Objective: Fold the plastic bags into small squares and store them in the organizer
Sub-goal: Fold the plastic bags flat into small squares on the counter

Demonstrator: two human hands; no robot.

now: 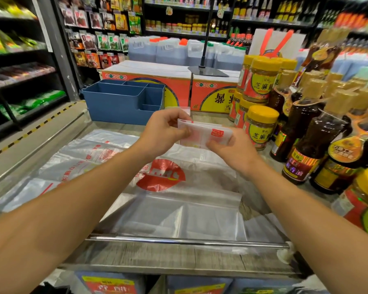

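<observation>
Left hand (166,130) and right hand (232,149) both hold a folded translucent white plastic bag with red print (206,134) in the air above the table (179,257), near its far edge; each hand's grip is clamped on it, left fingers pinching the left end, right fingers curled under the right end. The bag is already down to a compact rectangle, so probably on a late fold, not yet a final small square as far as I can judge. The blue plastic organizer with several compartments (115,107) sits at the far left of the table, just beyond the hands; the compartments that show look to have no bags in them, but their bottoms are partly hidden. Several unfolded clear plastic bags with red logos (162,177) lie flat and overlapping on the table below the hands. Most of the task is likely left: finish this one, stow it, then fold the rest. Yellow-lidded jars (261,124) and dark sauce bottles (319,145) crowd the right side.
</observation>
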